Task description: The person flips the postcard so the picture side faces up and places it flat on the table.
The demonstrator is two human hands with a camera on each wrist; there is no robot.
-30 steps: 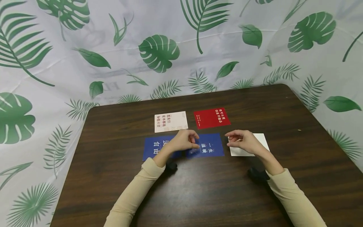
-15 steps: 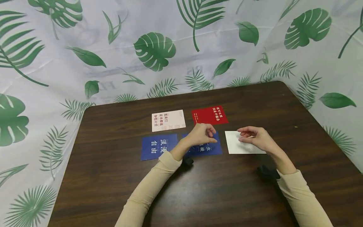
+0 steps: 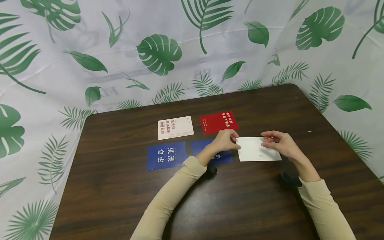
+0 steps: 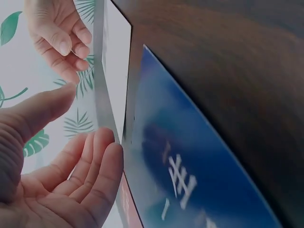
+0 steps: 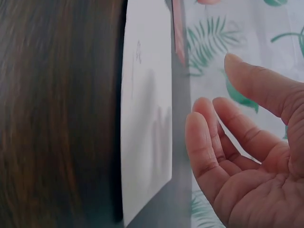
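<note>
Over the left edge of a white card (image 3: 250, 153) hovers my left hand (image 3: 224, 140), thumb and fingers apart with nothing between them. My right hand (image 3: 280, 144) hangs above the card's right part, its fingers loosely bent and also holding nothing. The right wrist view shows a gap between thumb and fingertips, beside the white card (image 5: 147, 109) lying on the table. Partly hidden under my left hand and wrist is a blue card (image 3: 223, 158) with white characters, which also fills much of the left wrist view (image 4: 190, 156).
Left of it lies another blue card (image 3: 180, 151) with white characters. Behind them are a pale pink card (image 3: 183, 125) with red print and a red card (image 3: 213, 122). Everything lies on a dark wooden table (image 3: 120, 200), with a leaf-patterned cloth (image 3: 126, 66) behind.
My left hand has moved right, from over the blue cards to the white card's left edge. The right hand has shifted right across the white card. The cards appear to stay put.
</note>
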